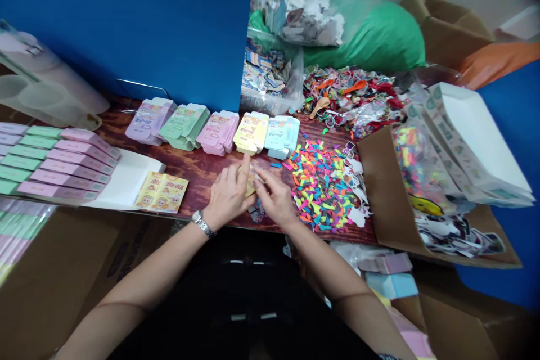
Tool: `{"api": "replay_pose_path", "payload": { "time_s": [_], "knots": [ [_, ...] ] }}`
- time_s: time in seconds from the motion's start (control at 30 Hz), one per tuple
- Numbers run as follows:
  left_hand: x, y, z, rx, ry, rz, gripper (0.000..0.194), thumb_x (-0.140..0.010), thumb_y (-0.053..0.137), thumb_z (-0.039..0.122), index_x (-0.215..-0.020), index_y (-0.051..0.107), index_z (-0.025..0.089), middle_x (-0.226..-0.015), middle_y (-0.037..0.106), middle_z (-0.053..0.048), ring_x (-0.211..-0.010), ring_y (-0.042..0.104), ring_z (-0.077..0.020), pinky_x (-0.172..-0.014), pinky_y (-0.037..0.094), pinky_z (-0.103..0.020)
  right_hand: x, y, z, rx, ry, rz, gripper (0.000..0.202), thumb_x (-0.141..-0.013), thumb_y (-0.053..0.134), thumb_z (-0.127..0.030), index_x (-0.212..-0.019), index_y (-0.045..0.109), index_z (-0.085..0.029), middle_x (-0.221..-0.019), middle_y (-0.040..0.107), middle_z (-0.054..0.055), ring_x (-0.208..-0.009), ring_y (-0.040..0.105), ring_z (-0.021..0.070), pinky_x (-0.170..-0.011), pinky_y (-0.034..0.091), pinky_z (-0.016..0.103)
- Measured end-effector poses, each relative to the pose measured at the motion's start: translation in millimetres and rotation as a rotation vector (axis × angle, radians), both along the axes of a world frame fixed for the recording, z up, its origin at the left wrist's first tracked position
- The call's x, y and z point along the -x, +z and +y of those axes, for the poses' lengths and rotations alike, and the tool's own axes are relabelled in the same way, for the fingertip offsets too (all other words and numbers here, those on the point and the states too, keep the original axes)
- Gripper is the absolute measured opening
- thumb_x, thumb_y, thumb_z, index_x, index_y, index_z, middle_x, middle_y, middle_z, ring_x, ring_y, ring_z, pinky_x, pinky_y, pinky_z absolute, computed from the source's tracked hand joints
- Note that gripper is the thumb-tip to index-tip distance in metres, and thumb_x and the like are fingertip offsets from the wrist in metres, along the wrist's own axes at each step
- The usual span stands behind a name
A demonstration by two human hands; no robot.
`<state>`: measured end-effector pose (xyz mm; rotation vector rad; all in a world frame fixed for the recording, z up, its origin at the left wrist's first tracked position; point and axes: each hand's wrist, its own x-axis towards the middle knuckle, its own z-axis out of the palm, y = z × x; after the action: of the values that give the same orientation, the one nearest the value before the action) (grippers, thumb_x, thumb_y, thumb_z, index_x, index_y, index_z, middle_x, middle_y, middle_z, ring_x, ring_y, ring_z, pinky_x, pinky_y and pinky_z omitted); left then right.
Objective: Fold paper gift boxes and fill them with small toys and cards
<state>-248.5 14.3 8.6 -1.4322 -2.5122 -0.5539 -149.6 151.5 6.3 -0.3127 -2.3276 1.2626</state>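
Apparently mid-handling: wooden bench (pixel 196 169) spans the view; open brown carton (pixel 375 180) at its right. Heap of bright bits (pixel 320 197) beside the carton; pastel box stacks (pixel 219 132) lined up along the back. Left hand (pixel 228 194) has fingers closed on a yellow box (pixel 250 184), low between both hands, partly hidden. Right hand (pixel 276 197) has fingers against it; grip or mere touch, cannot tell. Step in hand looks like two-handed work on that box; next move calls for steady left fingers, light right ones
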Motion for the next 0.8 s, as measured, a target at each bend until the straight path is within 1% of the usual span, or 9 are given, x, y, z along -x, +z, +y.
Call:
{"api": "replay_pose_path", "payload": {
  "time_s": [0.07,0.13,0.2,0.27,0.33,0.4,0.53,0.7,0.8],
  "knots": [
    [8,1.1,-3,-0.202,-0.104,-0.024,0.115,-0.078,0.069,0.058,-0.155,-0.002,0.012,-0.136,0.043,-0.024,-0.124,0.045,-0.04,-0.105,0.036,-0.058,5,-3.9,12,0.278,-0.143,0.04,0.039,-0.096,0.053,-0.039,-0.127,0.06,-0.017,-0.128,0.06,0.007,-0.119,0.058,0.0169,-0.107,0.049,0.033],
    [13,0.9,-4,-0.427,-0.201,-0.187,0.127,-0.072,0.074,0.061,-0.154,-0.012,0.016,-0.148,0.03,-0.024,-0.137,0.034,-0.0402,-0.113,0.029,-0.059,11,-6.5,16,0.578,-0.237,0.103,0.045,-0.092,0.056,-0.045,-0.127,0.056,-0.017,-0.129,0.058,0.008,-0.116,0.06,0.0182,-0.101,0.052,0.034],
    [13,-1.2,-2,-0.576,-0.282,-0.443,0.126,-0.074,0.076,0.055,-0.153,-0.015,0.02,-0.153,0.025,-0.022,-0.141,0.031,-0.0347,-0.114,0.034,-0.052,15,-7.8,12,0.779,-0.185,0.106,0.048,-0.089,0.059,-0.047,-0.126,0.053,-0.017,-0.128,0.058,0.009,-0.112,0.061,0.0188,-0.095,0.055,0.034],
    [9,-4.1,0,-0.635,-0.297,-0.656,0.111,-0.078,0.074,0.048,-0.155,-0.002,0.022,-0.151,0.03,-0.02,-0.14,0.037,-0.0307,-0.113,0.037,-0.047,16,-8.6,6,0.803,-0.058,0.04,0.047,-0.089,0.059,-0.048,-0.124,0.054,-0.018,-0.127,0.059,0.009,-0.111,0.061,0.0183,-0.094,0.055,0.032],
    [7,-6.2,1,-0.663,-0.251,-0.758,0.09,-0.081,0.073,0.041,-0.151,0.021,0.021,-0.143,0.042,-0.018,-0.133,0.046,-0.0281,-0.112,0.04,-0.045,12,-10.7,7,0.616,0.044,-0.06,0.045,-0.092,0.055,-0.049,-0.125,0.056,-0.018,-0.125,0.059,0.008,-0.109,0.061,0.0172,-0.094,0.053,0.03],
    [8,-7.0,-2,-0.687,-0.179,-0.777,0.073,-0.08,0.073,0.038,-0.142,0.036,0.02,-0.133,0.05,-0.015,-0.126,0.052,-0.0265,-0.109,0.043,-0.045,7,-14.9,16,0.278,0.064,-0.223,0.045,-0.093,0.053,-0.048,-0.126,0.057,-0.018,-0.12,0.06,0.009,-0.1,0.062,0.0163,-0.093,0.052,0.03],
    [15,-10.7,-8,-0.661,-0.075,-0.744,0.065,-0.076,0.076,0.038,-0.129,0.044,0.019,-0.122,0.055,-0.012,-0.115,0.057,-0.0246,-0.102,0.048,-0.042,4,-26.8,34,-0.31,0.012,-0.677,0.063,-0.086,0.062,-0.056,-0.136,0.051,-0.019,-0.13,0.05,0.014,-0.099,0.06,0.0217,-0.09,0.05,0.037],
    [19,-18.6,-11,-0.419,-0.013,-0.785,0.072,-0.072,0.077,0.045,-0.127,0.04,0.016,-0.115,0.056,-0.011,-0.107,0.059,-0.0264,-0.093,0.05,-0.043,19,-31.3,29,-0.514,0.064,-0.917,0.099,-0.076,0.067,-0.067,-0.155,0.018,-0.033,-0.136,0.036,0.016,-0.114,0.052,0.0312,-0.081,0.051,0.037],
    [19,-19.8,-15,-0.284,-0.091,-0.849,0.08,-0.071,0.077,0.044,-0.134,0.036,0.015,-0.126,0.051,-0.015,-0.117,0.053,-0.03,-0.1,0.045,-0.046,28,-30.0,29,-0.533,0.122,-0.937,0.093,-0.073,0.071,-0.065,-0.15,0.028,-0.036,-0.131,0.038,0.013,-0.116,0.049,0.0331,-0.081,0.051,0.038]
  ]
}}
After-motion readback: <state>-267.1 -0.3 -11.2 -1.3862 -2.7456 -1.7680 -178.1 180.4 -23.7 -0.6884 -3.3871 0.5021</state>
